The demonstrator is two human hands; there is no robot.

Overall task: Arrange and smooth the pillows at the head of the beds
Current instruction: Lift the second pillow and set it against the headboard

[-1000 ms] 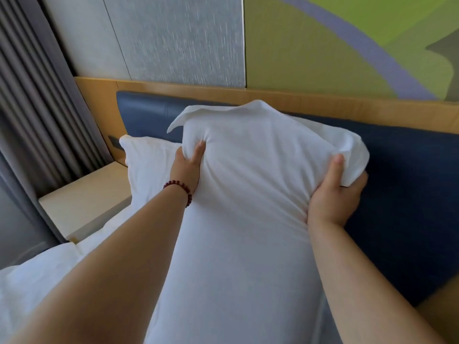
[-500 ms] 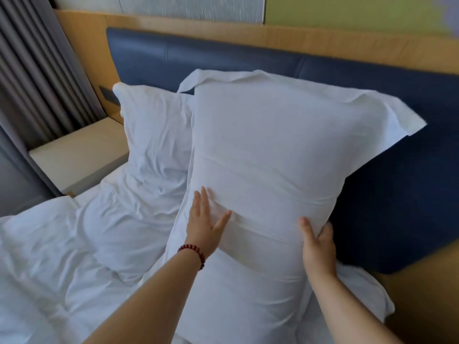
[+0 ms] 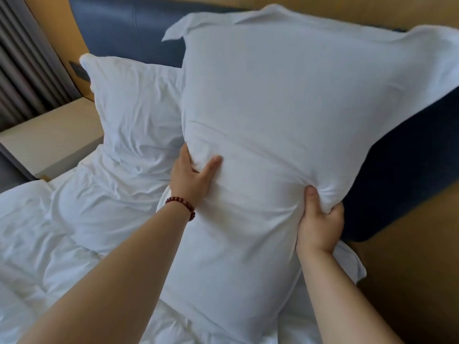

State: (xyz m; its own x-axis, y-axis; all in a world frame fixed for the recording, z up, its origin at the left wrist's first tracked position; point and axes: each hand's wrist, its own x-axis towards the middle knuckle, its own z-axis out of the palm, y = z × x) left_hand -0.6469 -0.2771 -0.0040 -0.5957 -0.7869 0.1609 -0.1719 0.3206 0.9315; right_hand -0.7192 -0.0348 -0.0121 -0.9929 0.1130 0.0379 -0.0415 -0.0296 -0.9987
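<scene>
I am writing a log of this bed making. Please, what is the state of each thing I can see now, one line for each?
Front pillow: upright, gripped on both sides, cloth bunched at the fingers.
Back pillow: leaning on the headboard, wrinkled, not held.
Left hand: closed on the front pillow's left edge.
Right hand: closed on its right edge.
Duvet: creased, not smoothed.
Headboard: partly covered by both pillows.
</scene>
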